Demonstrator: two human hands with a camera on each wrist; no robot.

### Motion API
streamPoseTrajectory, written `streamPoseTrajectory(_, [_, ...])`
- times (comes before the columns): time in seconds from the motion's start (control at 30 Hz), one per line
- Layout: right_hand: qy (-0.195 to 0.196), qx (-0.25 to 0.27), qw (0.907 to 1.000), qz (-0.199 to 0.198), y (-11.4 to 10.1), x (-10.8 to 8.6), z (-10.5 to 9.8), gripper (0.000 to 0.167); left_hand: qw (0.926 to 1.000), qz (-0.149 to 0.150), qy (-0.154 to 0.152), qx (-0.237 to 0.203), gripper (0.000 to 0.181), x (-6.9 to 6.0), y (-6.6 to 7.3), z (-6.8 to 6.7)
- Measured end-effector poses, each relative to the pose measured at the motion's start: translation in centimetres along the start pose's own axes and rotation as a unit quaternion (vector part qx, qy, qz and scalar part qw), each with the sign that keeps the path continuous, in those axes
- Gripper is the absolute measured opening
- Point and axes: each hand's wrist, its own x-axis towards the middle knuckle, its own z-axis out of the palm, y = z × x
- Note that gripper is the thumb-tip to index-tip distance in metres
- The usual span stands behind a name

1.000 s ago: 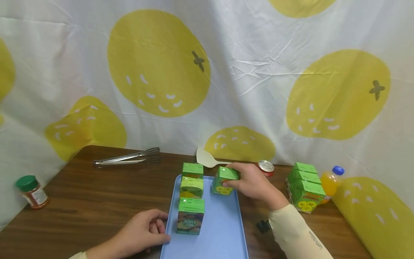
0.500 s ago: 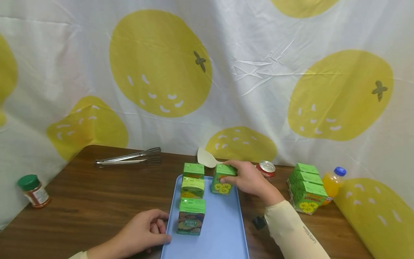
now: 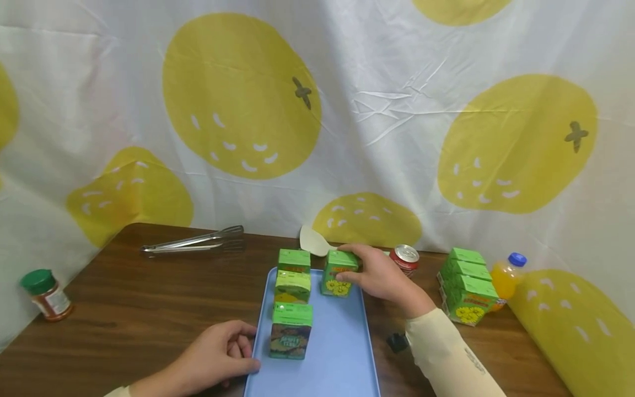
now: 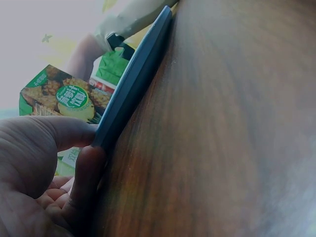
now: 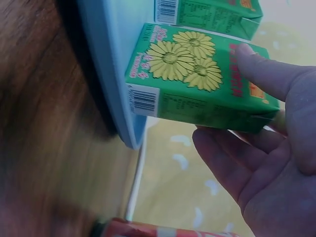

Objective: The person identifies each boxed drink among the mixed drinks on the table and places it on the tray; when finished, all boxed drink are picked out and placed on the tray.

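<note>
A light blue tray (image 3: 342,353) lies on the wooden table. My left hand (image 3: 213,353) is at its left edge, and in the left wrist view the thumb (image 4: 74,132) and a finger pinch the rim. My right hand (image 3: 379,275) holds a green drink carton (image 3: 337,274) with yellow flowers, upright at the tray's far right corner. The right wrist view shows the thumb on the flowered carton's (image 5: 190,74) front and its base at the tray. Down the tray's left side stand a brown-fronted carton (image 3: 290,339), a yellow-green carton (image 3: 292,286) and a green carton (image 3: 294,259).
Several green cartons (image 3: 468,298) stand in a row at the right, beside an orange drink bottle (image 3: 505,278). Behind the tray are a white spatula (image 3: 313,242) and a red can (image 3: 405,259). Metal tongs (image 3: 193,241) lie back left; a spice jar (image 3: 47,295) stands at the left edge.
The flowered carton in my right hand has gone from slightly tilted to upright at the tray's far right corner. My right hand has shifted slightly left; the left hand stays at the rim.
</note>
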Motion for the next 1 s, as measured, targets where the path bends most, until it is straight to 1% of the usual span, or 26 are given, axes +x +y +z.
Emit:
streamPoseTrajectory(0.17, [0.031, -0.010, 0.9992, -0.024, -0.2, -1.4, -1.1, 0.066, 1.0000, -0.002, -0.001, -0.005, 0.058, -0.1, 0.0, 0.0])
streamPoseTrajectory(0.33, [0.057, -0.030, 0.9963, -0.056, 0.0, -3.0, -2.5, 0.062, 1.0000, -0.004, 0.000, -0.004, 0.058, 0.0, -0.2, 0.0])
streamPoseTrajectory(0.43, [0.072, -0.053, 0.9941, -0.062, 0.3, -4.2, -3.3, 0.060, 1.0000, -0.003, 0.000, -0.004, 0.058, 0.0, -0.3, 0.0])
streamPoseTrajectory(0.57, [0.097, -0.076, 0.9910, -0.053, 1.0, -5.9, -4.5, 0.058, 1.0000, 0.001, -0.001, -0.005, 0.058, 0.1, -0.3, 0.1])
streamPoseTrajectory(0.67, [0.130, -0.093, 0.9843, -0.075, 2.0, -7.1, -5.3, 0.056, 1.0000, 0.003, -0.001, -0.005, 0.058, 0.2, -0.3, 0.1])
streamPoseTrajectory(0.83, [0.197, -0.120, 0.9632, -0.137, 3.9, -9.2, -6.7, 0.054, 1.0000, -0.001, -0.001, -0.001, 0.058, 0.2, -0.2, 0.1])
streamPoseTrajectory(0.9, [0.210, -0.122, 0.9597, -0.141, 4.5, -10.1, -7.2, 0.054, 1.0000, -0.004, -0.001, -0.001, 0.058, 0.2, -0.2, 0.1])
streamPoseTrajectory(1.0, [0.217, -0.130, 0.9590, -0.128, 5.5, -11.4, -7.9, 0.054, 1.0000, -0.006, -0.002, -0.003, 0.058, 0.1, -0.2, 0.1])
